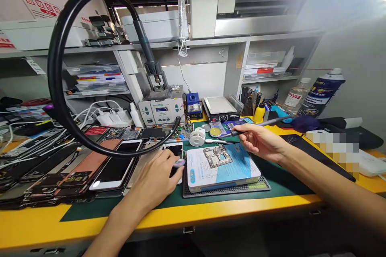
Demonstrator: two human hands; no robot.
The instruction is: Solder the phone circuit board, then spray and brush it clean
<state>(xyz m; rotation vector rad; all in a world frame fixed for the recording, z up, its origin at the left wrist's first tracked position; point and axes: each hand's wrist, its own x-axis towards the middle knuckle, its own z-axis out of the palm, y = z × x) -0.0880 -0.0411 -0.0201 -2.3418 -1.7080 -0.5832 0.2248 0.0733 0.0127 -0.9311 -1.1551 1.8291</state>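
Soldering work is going on at a yellow-edged tabletop (45,225) covered by a dark green mat. The right hand (259,140) is closing around a slim dark soldering iron handle (271,122), gripping it pen-fashion with the tip (233,133) pointing left, hovering above and just behind a small green bare circuit board (215,156). That board is lying on a white and light-blue flat box (221,170), which is sitting on a black ribbed mat (259,186). The left hand (157,178) is resting palm down beside the box, fingers curled loosely onto a small round pinkish tin (179,163) that is lying on a black-screened phone (175,150); whether it is pinching the tin I cannot tell.

Doing this well, I judge, is calling for a wrist braced on the tabletop, so the tip is coming down steadily on one pad and not skating across neighbouring parts. The left hand is sitting close enough to be steadying the box, and keeping its fingers clear of the hot tip seems wise. A white solder spool (197,137) and a round brass tip-cleaner tin (215,131) are standing just behind the board, near the grey soldering station (161,111).
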